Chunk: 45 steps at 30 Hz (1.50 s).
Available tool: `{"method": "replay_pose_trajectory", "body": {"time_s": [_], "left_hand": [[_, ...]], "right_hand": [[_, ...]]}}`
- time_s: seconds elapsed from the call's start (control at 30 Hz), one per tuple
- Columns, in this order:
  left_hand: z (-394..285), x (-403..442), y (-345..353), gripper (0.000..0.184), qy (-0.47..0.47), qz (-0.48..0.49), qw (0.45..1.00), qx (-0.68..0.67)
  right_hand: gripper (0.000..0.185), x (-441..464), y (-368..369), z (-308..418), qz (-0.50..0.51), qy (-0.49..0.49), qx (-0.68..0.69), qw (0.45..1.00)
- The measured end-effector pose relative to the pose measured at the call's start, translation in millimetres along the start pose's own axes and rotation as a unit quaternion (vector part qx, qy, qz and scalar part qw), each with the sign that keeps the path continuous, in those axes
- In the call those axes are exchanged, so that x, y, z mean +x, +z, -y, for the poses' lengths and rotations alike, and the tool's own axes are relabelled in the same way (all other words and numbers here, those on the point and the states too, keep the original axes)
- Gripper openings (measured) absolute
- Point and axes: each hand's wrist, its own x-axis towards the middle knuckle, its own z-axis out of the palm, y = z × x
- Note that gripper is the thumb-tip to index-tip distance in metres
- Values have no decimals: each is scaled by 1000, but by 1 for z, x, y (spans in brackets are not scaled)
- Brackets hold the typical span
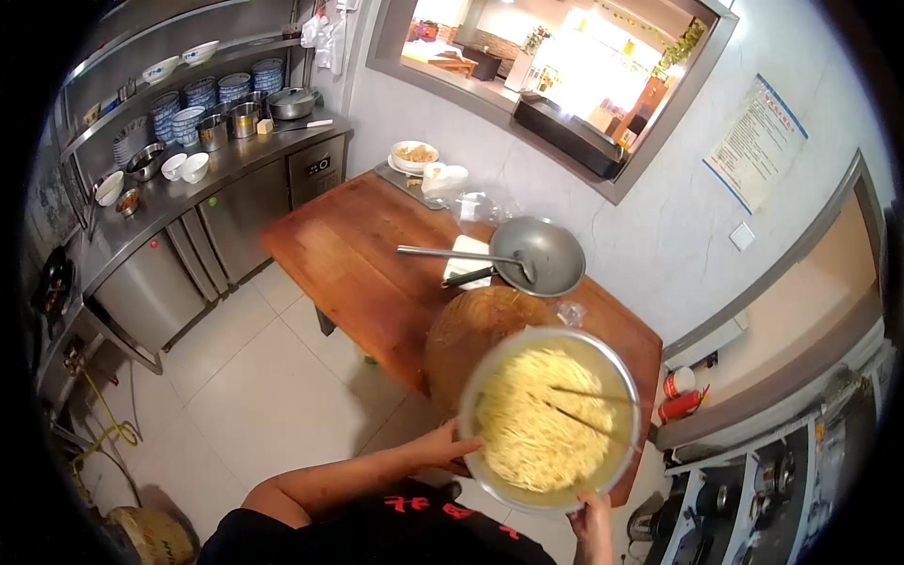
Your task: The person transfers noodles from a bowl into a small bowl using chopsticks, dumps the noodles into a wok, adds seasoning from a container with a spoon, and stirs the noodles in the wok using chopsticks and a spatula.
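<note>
A large metal bowl is held between my two hands, above the near right part of the wooden table. Pale yellow noodles fill much of it, and a pair of chopsticks rests in them, reaching toward the right rim. My left hand grips the left rim, its thumb on top and its fingers partly hidden beneath. At the lower right rim, my right hand has hold of the bowl. Just behind the bowl lies a round wooden chopping board, partly covered by it.
On the table are a wok, a long-handled ladle, clear plastic bags and a food bowl. A steel counter with dishes stands left. A fire extinguisher and a rack are right.
</note>
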Motion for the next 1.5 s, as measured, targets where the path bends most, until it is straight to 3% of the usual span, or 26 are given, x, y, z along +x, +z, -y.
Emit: {"method": "replay_pose_trajectory", "body": {"time_s": [0.07,0.1,0.17,0.23,0.3,0.37,0.43,0.47,0.5,0.57,0.63,0.73,0.77,0.83,0.87,0.93,1.0,1.1,1.2,1.23,1.37,1.47,1.5], "left_hand": [[33,-21,-41,57,42,-20,998,-34],[-14,-77,-34,45,10,-56,995,-87],[12,-104,-88,40,23,-96,986,-132],[22,-135,-113,45,81,-187,969,-143],[22,-173,-127,45,125,-262,942,-167],[25,-198,-149,46,150,-335,916,-162],[44,-220,-175,48,151,-406,892,-128],[46,-231,-186,48,163,-428,881,-122],[47,-242,-194,49,174,-449,869,-117],[40,-259,-204,47,191,-495,841,-111],[27,-269,-214,41,202,-544,808,-105],[26,-276,-247,48,220,-545,798,-133],[17,-284,-255,57,166,-537,814,-149],[-2,-291,-277,58,189,-547,793,-189],[3,-287,-281,58,200,-552,781,-213],[5,-289,-304,57,201,-581,761,-208],[8,-292,-319,55,220,-573,758,-220],[13,-303,-348,44,165,-611,759,-152],[23,-320,-385,35,174,-616,763,-91],[22,-329,-396,33,184,-611,767,-72],[16,-372,-443,30,125,-640,756,-46],[31,-412,-486,26,144,-617,772,-48],[29,-427,-495,25,150,-616,772,-48]], "right_hand": [[28,-16,43,-15,132,-8,-45,990],[26,-19,66,-29,151,-12,-64,986],[29,-15,101,-58,259,16,-70,963],[34,-9,141,-79,281,63,-116,951],[40,10,184,-89,395,25,-202,896],[53,9,244,-78,403,64,-217,887],[52,45,301,-112,466,-62,-123,874],[53,39,333,-105,516,-63,-115,846],[56,46,363,-112,478,-12,-185,859],[57,30,419,-108,476,-70,-225,847],[57,53,469,-126,594,-49,-116,795],[55,72,542,-148,614,-69,-125,777],[51,68,560,-153,617,-84,-92,777],[42,36,602,-146,622,-120,-21,773],[35,28,610,-142,614,-299,-53,729],[24,1,638,-130,529,-622,-110,567],[15,-35,652,-139,652,-453,-97,601],[13,-74,676,-170,741,-368,-141,544],[9,-100,706,-176,764,-269,-143,569],[5,-107,724,-185,752,-321,-93,568],[5,-121,776,-181,739,-407,-102,526],[10,-140,818,-207,674,-420,-123,595],[14,-154,822,-222,660,-372,-112,643]]}}
